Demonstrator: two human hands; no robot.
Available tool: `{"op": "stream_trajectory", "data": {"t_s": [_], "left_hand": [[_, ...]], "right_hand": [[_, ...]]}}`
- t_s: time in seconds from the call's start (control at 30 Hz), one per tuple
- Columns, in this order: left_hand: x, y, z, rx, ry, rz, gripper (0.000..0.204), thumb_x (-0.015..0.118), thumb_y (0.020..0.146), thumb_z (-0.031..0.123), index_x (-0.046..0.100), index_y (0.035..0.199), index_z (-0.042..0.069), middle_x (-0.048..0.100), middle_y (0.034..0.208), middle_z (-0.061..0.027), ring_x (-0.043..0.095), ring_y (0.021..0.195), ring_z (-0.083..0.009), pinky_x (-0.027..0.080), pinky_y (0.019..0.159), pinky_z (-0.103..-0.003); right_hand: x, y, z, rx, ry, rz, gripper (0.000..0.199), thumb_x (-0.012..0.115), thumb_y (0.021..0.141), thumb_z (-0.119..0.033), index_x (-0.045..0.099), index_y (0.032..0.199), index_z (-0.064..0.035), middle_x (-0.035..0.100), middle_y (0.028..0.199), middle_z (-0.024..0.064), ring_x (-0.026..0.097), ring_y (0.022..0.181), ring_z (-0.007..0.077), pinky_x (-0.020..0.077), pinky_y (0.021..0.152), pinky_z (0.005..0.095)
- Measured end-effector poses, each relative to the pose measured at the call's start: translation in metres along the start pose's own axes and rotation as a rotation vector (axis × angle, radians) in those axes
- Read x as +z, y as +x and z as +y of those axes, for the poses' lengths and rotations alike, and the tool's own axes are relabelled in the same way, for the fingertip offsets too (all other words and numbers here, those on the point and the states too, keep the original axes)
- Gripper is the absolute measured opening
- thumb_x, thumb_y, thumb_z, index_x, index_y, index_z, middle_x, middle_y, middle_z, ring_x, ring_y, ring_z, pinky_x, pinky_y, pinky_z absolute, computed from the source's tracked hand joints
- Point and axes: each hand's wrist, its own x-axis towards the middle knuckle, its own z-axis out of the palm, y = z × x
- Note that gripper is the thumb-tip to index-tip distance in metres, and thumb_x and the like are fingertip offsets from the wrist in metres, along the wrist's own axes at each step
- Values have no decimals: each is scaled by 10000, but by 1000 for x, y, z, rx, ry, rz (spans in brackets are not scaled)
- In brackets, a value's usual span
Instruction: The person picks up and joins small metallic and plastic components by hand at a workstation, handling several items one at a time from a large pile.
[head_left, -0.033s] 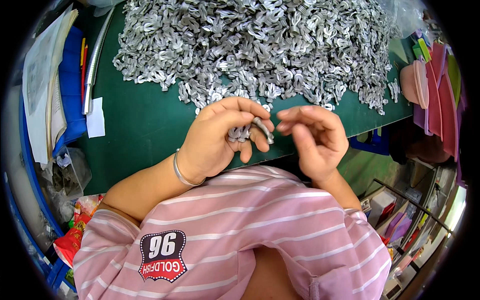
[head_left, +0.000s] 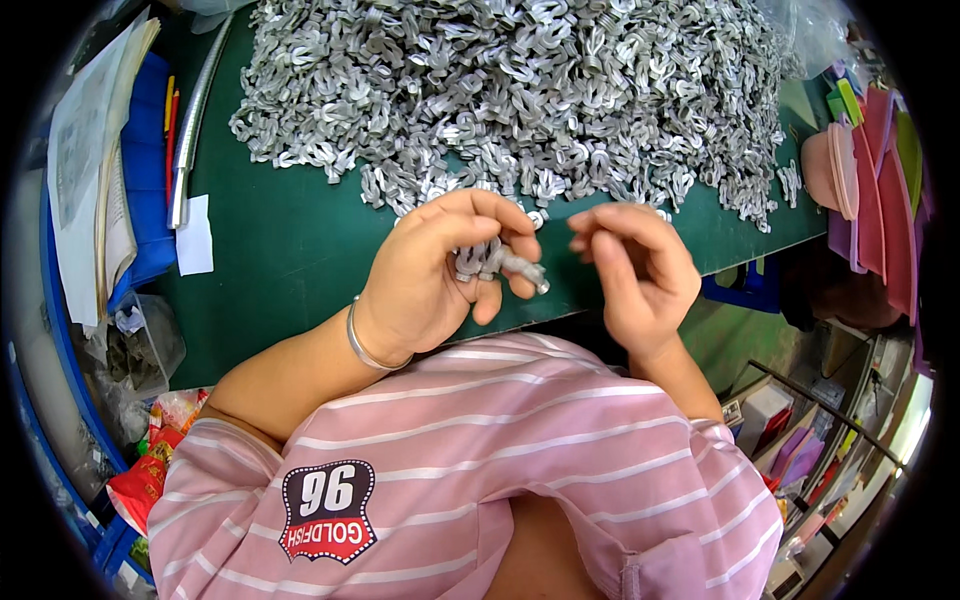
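Note:
My left hand (head_left: 425, 255), with a bangle at its wrist, is closed round several small grey metal looped pieces (head_left: 478, 259). One of them, a knobbly grey piece (head_left: 525, 270), juts out past the fingers toward the right. A short way to the right, my right hand (head_left: 645, 270) is half curled, thumb and fingers apart, with nothing visible in it. Just beyond both hands spreads a big heap of the same metal pieces (head_left: 520, 90) on the green tabletop (head_left: 270, 270). The left palm and the hidden ends of the held pieces cannot be made out.
At the left stand papers (head_left: 85, 170) in a blue holder (head_left: 148, 170), a long metal rod (head_left: 190, 130) and a white paper slip (head_left: 195, 237). Pink plastic containers (head_left: 830, 170) are at the right, beyond the table's edge. A clear plastic bag (head_left: 805, 35) lies behind the heap.
The jutting piece has tipped from steep to nearly level in my left fingers. My right hand has drawn slightly away to the right.

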Motion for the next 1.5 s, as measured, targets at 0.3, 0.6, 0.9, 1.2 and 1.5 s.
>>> {"op": "stream_trajectory", "data": {"t_s": [0.3,0.6,0.9,1.2,1.5], "left_hand": [[-8,0,6,157,-119,-73,83,539,837,67,539,912,34,503,723,-34,416,539,-65,316,375,-168],[8,-4,-5,171,549,143,215,637,778,18,569,981,-6,556,807,-33,469,553,-49,333,410,-168],[0,-2,-11,619,999,-13,127,656,759,32,654,886,33,603,804,-62,552,720,-118,437,645,-222],[5,-5,-7,398,810,76,144,640,771,13,639,915,0,584,825,-43,513,733,-87,413,654,-219],[0,-1,-11,600,1023,78,178,659,767,38,624,936,-4,579,795,-21,496,693,-63,401,595,-192]], "right_hand": [[6,11,19,-205,-577,-251,203,674,670,-12,616,865,-22,516,776,91,509,730,263,421,631,331],[-4,4,4,481,255,-247,113,532,870,-38,594,924,38,621,809,66,567,659,84,474,600,210],[4,-2,14,222,363,-237,102,554,800,79,597,891,65,627,882,149,614,788,174,504,704,255],[-2,2,17,94,382,-183,137,598,741,128,586,848,44,577,926,153,583,842,191,486,744,271],[0,0,20,84,452,-136,273,623,709,140,507,923,16,550,933,136,546,876,174,456,755,278]]}}
